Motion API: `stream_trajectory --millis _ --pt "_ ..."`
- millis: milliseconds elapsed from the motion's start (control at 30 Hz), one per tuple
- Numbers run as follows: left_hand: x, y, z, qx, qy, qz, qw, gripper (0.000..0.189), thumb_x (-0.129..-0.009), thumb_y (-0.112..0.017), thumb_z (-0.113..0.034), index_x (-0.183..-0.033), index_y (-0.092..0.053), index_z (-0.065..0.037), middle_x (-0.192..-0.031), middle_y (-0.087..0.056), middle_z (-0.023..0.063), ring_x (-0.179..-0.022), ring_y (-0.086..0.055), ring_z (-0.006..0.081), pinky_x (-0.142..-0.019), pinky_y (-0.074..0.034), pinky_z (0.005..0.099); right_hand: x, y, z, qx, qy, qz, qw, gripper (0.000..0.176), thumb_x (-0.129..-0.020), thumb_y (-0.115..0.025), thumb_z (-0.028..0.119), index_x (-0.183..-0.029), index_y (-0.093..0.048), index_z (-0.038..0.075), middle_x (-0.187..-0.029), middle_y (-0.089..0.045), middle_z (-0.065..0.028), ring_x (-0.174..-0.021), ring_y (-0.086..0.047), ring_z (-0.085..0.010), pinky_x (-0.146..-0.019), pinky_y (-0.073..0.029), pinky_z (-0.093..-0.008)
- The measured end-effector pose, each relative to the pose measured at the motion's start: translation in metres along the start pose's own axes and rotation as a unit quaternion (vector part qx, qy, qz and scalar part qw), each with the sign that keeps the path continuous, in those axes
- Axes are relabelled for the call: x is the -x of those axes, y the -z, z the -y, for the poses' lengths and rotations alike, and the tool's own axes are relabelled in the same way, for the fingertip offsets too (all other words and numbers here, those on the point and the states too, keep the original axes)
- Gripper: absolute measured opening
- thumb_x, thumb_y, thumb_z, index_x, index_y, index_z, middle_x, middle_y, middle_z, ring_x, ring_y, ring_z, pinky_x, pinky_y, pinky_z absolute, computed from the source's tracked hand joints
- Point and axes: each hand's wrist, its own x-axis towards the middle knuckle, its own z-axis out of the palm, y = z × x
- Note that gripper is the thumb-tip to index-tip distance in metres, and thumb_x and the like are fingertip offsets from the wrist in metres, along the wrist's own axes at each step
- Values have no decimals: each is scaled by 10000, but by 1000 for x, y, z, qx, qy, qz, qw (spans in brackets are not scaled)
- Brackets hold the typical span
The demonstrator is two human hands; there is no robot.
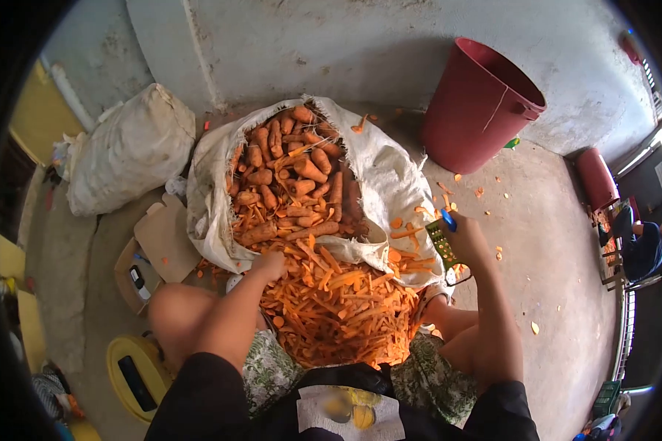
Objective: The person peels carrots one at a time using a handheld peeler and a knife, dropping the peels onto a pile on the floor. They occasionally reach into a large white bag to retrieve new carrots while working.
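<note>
A white woven sack [202,198] lies open in front of me, with whole carrots [301,169] inside. Between my legs is a big heap of cut carrot pieces [338,301]. My left hand [271,266] is at the sack's near edge, over the upper left of the heap; its fingers are blurred, and what they hold, if anything, cannot be made out. On the right, my right hand [463,237] is closed round a blue-handled tool [441,242] with a greenish, patterned flat part, held above the sack's right edge.
A tall red bin [482,103] stands by the wall. At the left are a full white sack [136,151], an open cardboard box [165,239] and a yellow lid [125,367] with a dark phone-like object. Carrot scraps dot the right floor; a person [643,239] sits far right.
</note>
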Motion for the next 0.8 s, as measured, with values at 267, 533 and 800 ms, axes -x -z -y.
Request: stream_trajectory --millis 267,533,800 --pt "-62 25 -25 155 9 -199 968 190 -860 -489 -222 -873 -466 -33 -742 -515 105 -624 -508 232 -561 -440 353 -20 -2 -31 71 -15 43 996 201 -799 -544 227 -881 -569 45 -750 -580 -199 -727 -549 -374 -635 -421 -438" --pt "-145 -21 -6 423 89 -150 889 250 -864 -502 -215 -1029 -510 -28 -845 -564 126 -711 -550 244 -652 -476 330 -29 2 -53 32 -67 50 996 194 -789 -554 169 -935 -567 43 -764 -581 -197 -700 -561 -351 -622 -423 -392" --pt "-117 40 -40 266 -49 -309 912 283 -782 -622 -216 -988 -566 -30 -921 -582 121 -828 -567 253 -732 -477 354 -27 10 -54 33 -63 53 996 208 -790 -552 176 -939 -571 33 -759 -581 -201 -707 -563 -354 -633 -424 -395"
